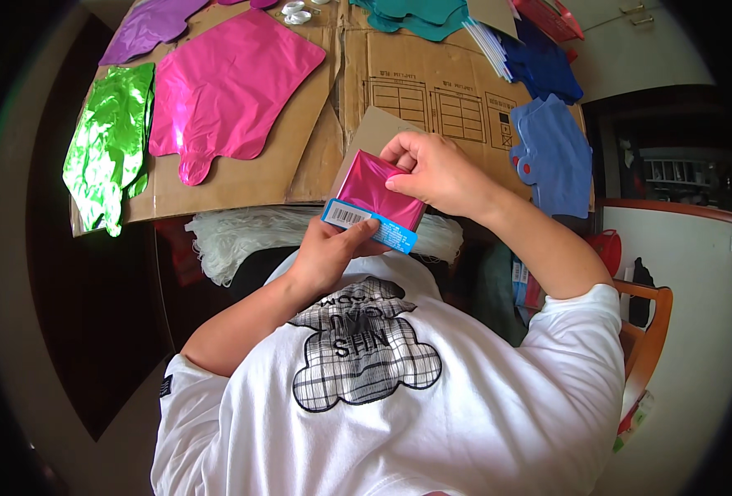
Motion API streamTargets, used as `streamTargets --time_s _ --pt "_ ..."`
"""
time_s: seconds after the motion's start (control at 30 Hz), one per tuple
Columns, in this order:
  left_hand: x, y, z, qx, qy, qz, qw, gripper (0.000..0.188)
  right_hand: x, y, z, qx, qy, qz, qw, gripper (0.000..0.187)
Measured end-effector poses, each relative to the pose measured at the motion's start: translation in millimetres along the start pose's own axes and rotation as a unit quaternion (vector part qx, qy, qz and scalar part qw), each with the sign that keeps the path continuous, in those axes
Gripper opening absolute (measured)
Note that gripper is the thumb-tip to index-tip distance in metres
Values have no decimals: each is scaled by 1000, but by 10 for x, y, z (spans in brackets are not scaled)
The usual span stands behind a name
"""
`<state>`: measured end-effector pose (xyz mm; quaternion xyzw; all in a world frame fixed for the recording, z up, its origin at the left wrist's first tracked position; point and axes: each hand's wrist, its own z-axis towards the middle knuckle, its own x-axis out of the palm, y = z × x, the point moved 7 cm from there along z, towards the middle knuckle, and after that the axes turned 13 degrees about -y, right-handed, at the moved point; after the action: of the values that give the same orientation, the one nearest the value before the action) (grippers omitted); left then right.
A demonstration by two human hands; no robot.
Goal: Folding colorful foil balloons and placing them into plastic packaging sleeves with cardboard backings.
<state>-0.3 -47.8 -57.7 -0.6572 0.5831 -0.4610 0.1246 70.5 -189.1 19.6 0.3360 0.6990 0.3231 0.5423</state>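
Pink, shiny film covers a flat square packet (372, 183) held above the near edge of the tabletop (312, 157), in front of the person's chest. The fingers of the left hand (330, 250) are clamped on its near end, the thumb lying over a blue label (395, 235) and the others underneath. The right hand (432, 175) comes in from the right; its thumb touches the pink face, and its bent fingers are close by at the far right edge, though whether they pinch the film cannot be told. A grey-brown card (373, 132) shows just beyond the packet.

Cardboard covers the tabletop. To the left lies a large pink foil sheet (225, 83), with crumpled green foil (106, 140) beside it and purple foil (147, 29) farther off. White rings (297, 15) lie at the far middle, left of teal foil (420, 18). To the far right, white sticks (487, 51) are next to dark blue foil (548, 68); paler blue foil (552, 153) lies nearer, along the right edge.

White strands (234, 240) are bunched below the near edge, and a wooden chair (661, 314) stands at the near right.
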Motion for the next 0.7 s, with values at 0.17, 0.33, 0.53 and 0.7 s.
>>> streamTargets --time_s 0.17,0.33,0.53,0.7 --pt "15 -37 -16 2 4 6 1000 26 -71 356 -100 -146 -41 -226 962 38" --pt "-26 21 26 10 2 -1 1000 26 151 629 -422 -439 -79 -285 849 61" --pt "8 -60 24 -2 -4 -27 1000 27 488 271 -372 -421 50 -314 849 79" --pt "-58 7 5 -47 1 -23 999 26 528 254 -370 -422 52 -322 846 87"
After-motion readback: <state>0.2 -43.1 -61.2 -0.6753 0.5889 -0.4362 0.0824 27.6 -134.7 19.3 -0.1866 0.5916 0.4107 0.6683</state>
